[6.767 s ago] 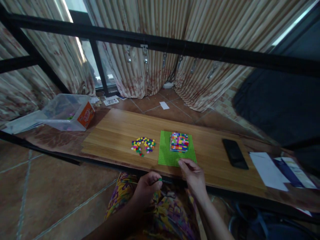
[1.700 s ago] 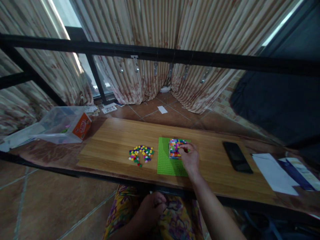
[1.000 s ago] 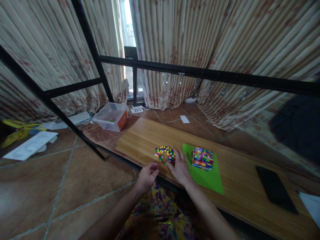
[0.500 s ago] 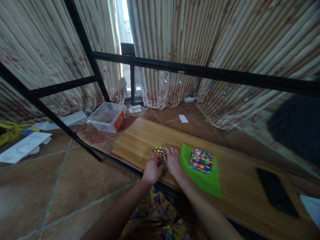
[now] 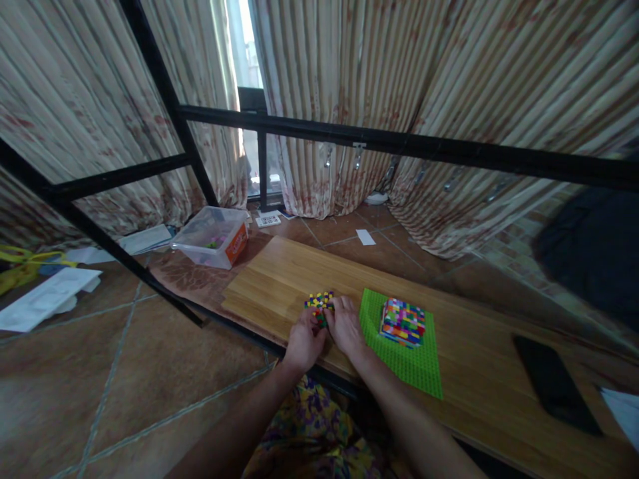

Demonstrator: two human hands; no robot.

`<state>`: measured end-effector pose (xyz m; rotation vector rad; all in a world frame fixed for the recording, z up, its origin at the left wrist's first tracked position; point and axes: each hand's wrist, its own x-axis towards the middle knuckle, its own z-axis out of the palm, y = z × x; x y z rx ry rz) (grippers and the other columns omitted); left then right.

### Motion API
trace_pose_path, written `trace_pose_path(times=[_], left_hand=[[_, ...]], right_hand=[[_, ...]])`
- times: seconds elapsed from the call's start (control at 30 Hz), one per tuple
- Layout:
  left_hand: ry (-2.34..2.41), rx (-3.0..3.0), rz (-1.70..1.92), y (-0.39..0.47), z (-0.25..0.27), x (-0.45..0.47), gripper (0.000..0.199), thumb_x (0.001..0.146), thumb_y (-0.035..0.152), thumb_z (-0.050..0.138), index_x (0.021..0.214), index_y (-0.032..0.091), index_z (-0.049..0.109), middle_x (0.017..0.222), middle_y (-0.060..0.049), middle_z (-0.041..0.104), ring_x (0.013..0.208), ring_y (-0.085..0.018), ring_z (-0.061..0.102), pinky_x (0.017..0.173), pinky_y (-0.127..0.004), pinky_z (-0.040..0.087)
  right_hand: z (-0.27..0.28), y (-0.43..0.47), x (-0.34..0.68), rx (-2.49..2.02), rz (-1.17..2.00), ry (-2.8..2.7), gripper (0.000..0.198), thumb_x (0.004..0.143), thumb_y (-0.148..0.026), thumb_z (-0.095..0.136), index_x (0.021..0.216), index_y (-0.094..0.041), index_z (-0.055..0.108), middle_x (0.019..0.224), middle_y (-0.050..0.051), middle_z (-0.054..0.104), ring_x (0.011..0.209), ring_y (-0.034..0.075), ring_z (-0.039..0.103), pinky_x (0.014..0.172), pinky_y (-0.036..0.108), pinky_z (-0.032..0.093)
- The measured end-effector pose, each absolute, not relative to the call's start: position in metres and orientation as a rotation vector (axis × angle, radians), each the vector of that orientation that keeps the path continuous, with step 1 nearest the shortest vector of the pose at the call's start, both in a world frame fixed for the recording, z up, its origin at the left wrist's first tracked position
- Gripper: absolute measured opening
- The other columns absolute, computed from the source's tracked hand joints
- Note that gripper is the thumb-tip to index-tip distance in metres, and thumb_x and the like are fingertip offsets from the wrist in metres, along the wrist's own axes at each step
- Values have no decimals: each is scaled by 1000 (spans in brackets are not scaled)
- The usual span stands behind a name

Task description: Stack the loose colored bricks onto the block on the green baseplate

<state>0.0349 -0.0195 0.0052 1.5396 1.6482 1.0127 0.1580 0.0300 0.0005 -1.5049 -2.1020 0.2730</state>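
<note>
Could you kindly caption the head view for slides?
Left hand and right hand at small multicoloured plastic bricks beside a green studded baseplate bearing a multicoloured brick block.

The stacked bricks point(image 5: 402, 320) and studded baseplate point(image 5: 415, 369) look plastic (fairly matt) — the board point(image 5: 277, 269) smooth wood, the curtains point(image 5: 339, 73) cloth.
</note>
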Motion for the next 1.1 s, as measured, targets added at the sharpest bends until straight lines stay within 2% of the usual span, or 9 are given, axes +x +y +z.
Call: trace_pose_path(times=[0.17, 0.3, 0.5, 0.57, 0.67, 0.87, 1.1], left_hand=[[1613, 1517, 1020, -26, 11, 22, 47, 73, 14, 57, 118, 18, 47, 88, -2, 61, 72, -12, 60, 72, -27, 51], [1752, 1544, 932, -27, 17, 12, 57, 68, 13, 61, 123, 16, 45, 105, -7, 57, 70, -12, 58, 74, -30, 51], [1792, 1655, 774, -27, 20, 23, 62, 65, 11, 62, 125, 16, 46, 116, -10, 55, 100, -20, 58, 89, -31, 46], [1788, 1663, 740, -28, 20, 30, 66, 67, 11, 61, 130, 15, 41, 118, -12, 54, 102, -21, 58, 89, -30, 45], [1757, 1699, 686, -25, 21, 38, 64, 70, 12, 57, 131, 14, 39, 118, -13, 55, 99, -21, 60, 88, -30, 45], [1702, 1811, 601, -11, 31, 52, 43, 73, 12, 56, 115, 10, 51, 112, -17, 57, 107, -27, 55, 90, -36, 44], [1583, 1859, 697, -5, 29, 56, 42, 67, 2, 53, 106, 17, 59, 101, -9, 62, 99, -22, 56, 90, -33, 44]], right_hand=[[11, 29, 171, -1422, 318, -1998, 30, 92, -35, 41, 113, -18, 54, 108, 10, 58, 105, 24, 51, 90, 42, 42], [25, 18, 196, -1490, 273, -1989, 39, 89, -39, 47, 120, -17, 52, 115, 12, 56, 109, 27, 50, 95, 46, 39], [32, 4, 218, -1603, 440, -2142, 63, 70, -39, 68, 126, -17, 49, 125, 13, 50, 117, 28, 49, 99, 41, 39], [31, 4, 216, -1625, 502, -2177, 68, 66, -36, 71, 128, -17, 48, 126, 13, 49, 116, 27, 51, 98, 38, 40], [31, 10, 212, -1612, 575, -2213, 63, 66, -28, 71, 125, -17, 50, 121, 11, 52, 107, 24, 56, 94, 35, 42], [32, 23, 205, -1540, 675, -2301, 49, 66, -13, 67, 114, -17, 58, 109, 8, 58, 98, 21, 59, 88, 33, 45], [24, 21, 197, -1497, 713, -2197, 46, 67, -6, 59, 112, -17, 60, 103, 7, 58, 92, 19, 60, 82, 30, 47]])
